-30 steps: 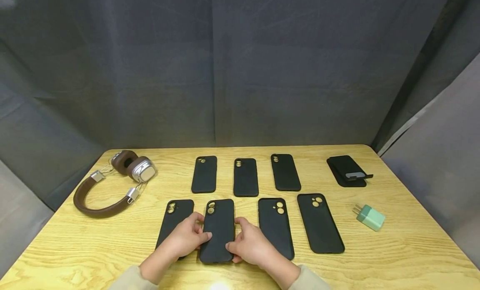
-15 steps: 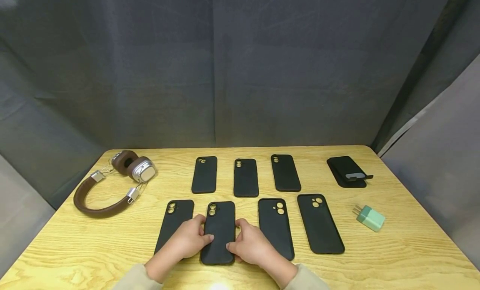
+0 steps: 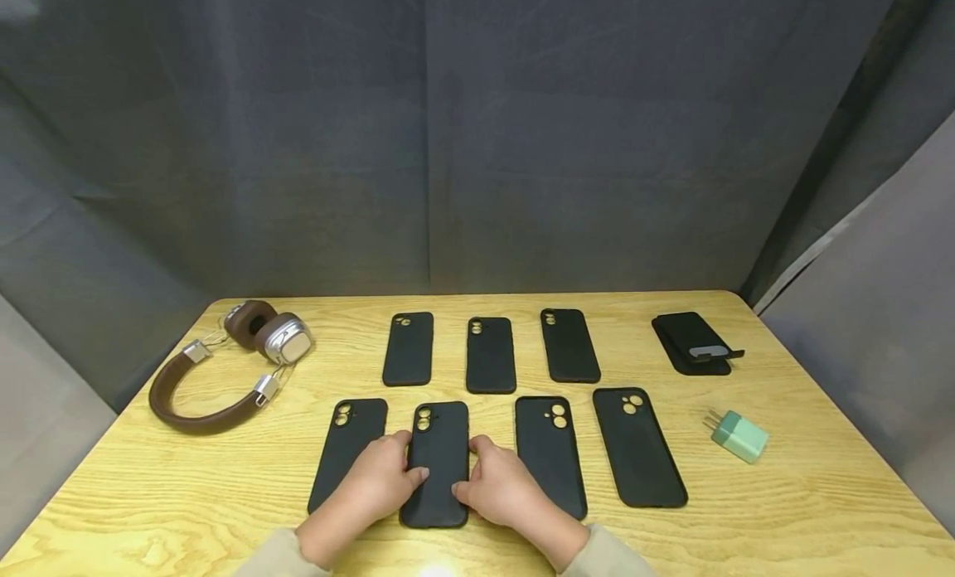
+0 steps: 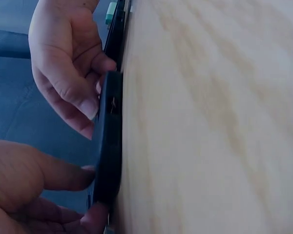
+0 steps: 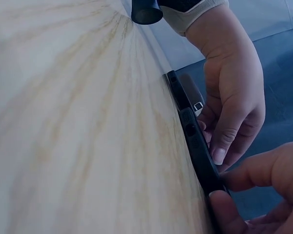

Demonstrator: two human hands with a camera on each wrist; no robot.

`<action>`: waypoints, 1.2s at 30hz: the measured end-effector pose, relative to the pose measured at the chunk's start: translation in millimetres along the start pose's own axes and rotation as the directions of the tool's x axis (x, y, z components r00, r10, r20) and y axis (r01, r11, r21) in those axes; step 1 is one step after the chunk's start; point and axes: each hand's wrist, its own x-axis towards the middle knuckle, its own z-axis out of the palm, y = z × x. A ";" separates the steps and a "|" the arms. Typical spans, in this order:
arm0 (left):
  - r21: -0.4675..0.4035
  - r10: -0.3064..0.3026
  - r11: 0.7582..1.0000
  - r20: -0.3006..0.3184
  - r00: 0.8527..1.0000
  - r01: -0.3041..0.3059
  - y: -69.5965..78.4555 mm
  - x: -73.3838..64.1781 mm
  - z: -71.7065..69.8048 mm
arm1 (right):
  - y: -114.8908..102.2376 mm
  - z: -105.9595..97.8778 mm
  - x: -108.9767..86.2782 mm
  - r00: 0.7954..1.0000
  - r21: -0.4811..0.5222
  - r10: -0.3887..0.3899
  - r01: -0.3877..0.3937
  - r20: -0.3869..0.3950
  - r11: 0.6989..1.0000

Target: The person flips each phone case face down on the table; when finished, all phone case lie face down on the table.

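A black phone case (image 3: 438,461) lies on the table in the near row, back side up, with wood showing through its camera holes. My left hand (image 3: 379,477) pinches its left edge, thumb on top. On the opposite edge my right hand (image 3: 501,484) grips it the same way. Low in the left wrist view, the case's bottom edge (image 4: 110,141) stands close to the wood between both hands. Another black case (image 3: 351,444) lies left of it, partly behind my left hand. To the right, a case (image 3: 550,453) sits inside up, partly covered by my right wrist.
One more inside-up case (image 3: 639,448) ends the near row. Behind lie three cases: left (image 3: 408,349), middle (image 3: 491,355) and right (image 3: 570,345). Brown headphones (image 3: 209,419) rest far left. A black folding stand (image 3: 690,341) and a green charger plug (image 3: 740,436) are at right.
The held case has shifted slightly toward me and to the right, and lies straighter. My left hand has moved a little right with it. The other cases stay put.
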 end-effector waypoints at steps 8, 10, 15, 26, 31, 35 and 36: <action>0.076 0.012 0.997 -0.043 0.999 -0.009 1.3 0.2 2.7 | 1.6 -0.9 1.0 1.000 0.011 -0.002 0.002 0.019 1.000; 0.086 0.023 0.996 -0.056 0.998 -0.018 1.0 -0.5 2.0 | 2.0 -2.4 1.3 1.000 0.030 -0.007 0.006 0.026 1.000; 0.105 0.066 0.993 -0.103 0.993 -0.055 3.6 -3.1 -1.5 | 0.7 -7.8 0.5 0.999 0.070 -0.013 0.010 0.038 0.998; -0.228 0.236 0.927 -0.259 0.937 -0.297 17.6 -2.6 -1.1 | -2.3 -37.3 -7.8 0.998 0.160 -0.060 0.059 0.000 0.985; -0.339 0.230 0.896 -0.195 0.953 -0.286 25.9 0.6 2.5 | 1.5 -47.6 -13.3 0.998 0.186 -0.043 0.050 -0.038 0.981; -0.386 0.234 0.882 -0.138 0.962 -0.270 30.4 4.5 9.5 | 5.8 -53.8 -17.8 0.998 0.215 -0.015 0.029 -0.065 0.976; -0.393 0.236 0.880 -0.129 0.963 -0.268 31.2 5.5 11.5 | 7.1 -55.4 -18.7 0.997 0.214 -0.005 0.020 -0.072 0.977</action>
